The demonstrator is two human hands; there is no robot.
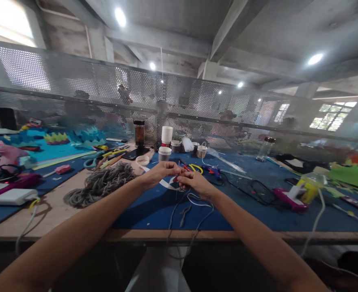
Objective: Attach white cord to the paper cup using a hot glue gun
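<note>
Above the blue mat (227,211), my left hand (163,173) and my right hand (195,182) meet with fingertips pinched close together. Grey yarn (170,223) trails down from below my right hand, lies in loops on the mat and hangs over the table's front edge. A thin strand shows at the fingertips; whatever my left fingers pinch is too small to make out. Left of my hands lies a heaped bundle of grey yarn (102,184). A white strip (167,185) curves over the mat behind my fingers, partly hidden by them.
Behind my hands stand lidded cups (164,154), stacked paper cups (167,134) and a dark jar (139,134). Yellow-handled scissors (196,167) and a blue glue gun (214,172) lie nearby. Purple power strips (290,199) sit at both sides. A perforated metal screen (185,101) closes off the back.
</note>
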